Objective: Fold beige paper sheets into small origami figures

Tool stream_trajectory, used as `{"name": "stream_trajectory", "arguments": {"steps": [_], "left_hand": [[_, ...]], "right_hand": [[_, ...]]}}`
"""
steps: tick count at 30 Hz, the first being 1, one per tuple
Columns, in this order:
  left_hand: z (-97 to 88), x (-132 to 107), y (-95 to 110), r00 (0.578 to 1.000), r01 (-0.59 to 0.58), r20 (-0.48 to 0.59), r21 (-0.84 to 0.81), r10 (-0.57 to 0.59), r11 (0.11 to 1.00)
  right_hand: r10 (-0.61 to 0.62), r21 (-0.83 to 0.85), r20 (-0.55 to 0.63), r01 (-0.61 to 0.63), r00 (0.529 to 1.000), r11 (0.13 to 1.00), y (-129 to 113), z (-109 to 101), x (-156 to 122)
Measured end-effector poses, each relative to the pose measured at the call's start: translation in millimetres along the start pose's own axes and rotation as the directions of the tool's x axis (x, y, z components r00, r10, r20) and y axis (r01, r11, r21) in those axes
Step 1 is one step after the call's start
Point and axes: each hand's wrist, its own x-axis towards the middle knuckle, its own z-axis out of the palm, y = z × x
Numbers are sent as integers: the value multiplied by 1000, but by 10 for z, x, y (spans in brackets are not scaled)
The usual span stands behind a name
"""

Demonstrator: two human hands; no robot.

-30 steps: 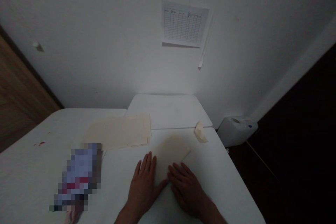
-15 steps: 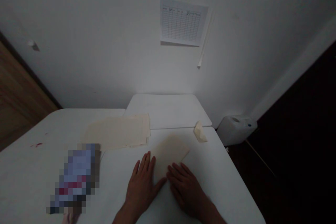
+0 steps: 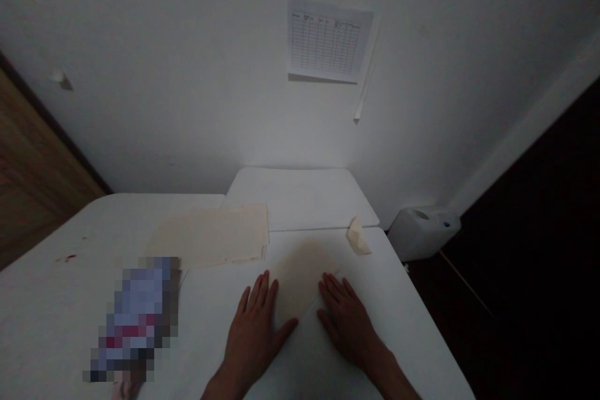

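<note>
A cream-coloured sheet of paper (image 3: pixel 300 278) lies flat on the white table (image 3: pixel 403 325), one corner toward me. My left hand (image 3: pixel 253 322) rests palm down on its left edge, with the thumb stretched toward the near corner. On the right edge lies my right hand (image 3: pixel 347 315), also flat, its fingertips near the right corner and its thumb apart from the fingers. Neither hand grips anything. Whether the sheet is folded is hard to make out in the dim light.
Larger cream sheets (image 3: pixel 215 234) lie in a pile at the left. A small folded paper piece (image 3: pixel 359 237) sits at the right. A blurred-out bluish item (image 3: pixel 135 306) is at the near left. On the floor stands a white plastic container (image 3: pixel 422 231); a printed chart (image 3: pixel 328 40) hangs on the wall.
My right hand has slid away from me and to the right, along the sheet's edge toward its right corner. My left hand and the sheet have stayed in place.
</note>
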Motion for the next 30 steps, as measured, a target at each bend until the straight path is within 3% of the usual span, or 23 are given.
{"name": "stream_trajectory", "arguments": {"steps": [5,10,16,20,22,25,28,30], "left_hand": [[9,0,-10,1000,5,-4,-2,-5,1000],[12,11,3,1000,13,1,-14,-13,1000],[-43,55,-169,998,-33,62,-2,33,999],[-96,120,-267,1000,-26,1,4,26,1000],[-93,144,-208,998,-15,-60,0,15,1000],[-24,148,9,991,-87,-105,-17,85,996],[96,133,244,984,-153,-96,-15,151,988],[162,130,340,988,-131,-80,-11,130,991]], "right_hand": [[82,-27,-19,-82,996,996,229,16,53],[93,-32,-56,-95,994,995,309,42,92],[84,-65,-130,-93,988,994,201,1,-1],[75,-63,-137,-84,988,994,29,-82,-156],[70,-53,-128,-77,989,996,-56,-123,-216],[50,-19,-108,-52,993,998,-152,-179,-257],[14,13,-82,-13,997,1000,-199,-223,-255],[-3,26,-64,4,998,1000,-207,-245,-249]]}}
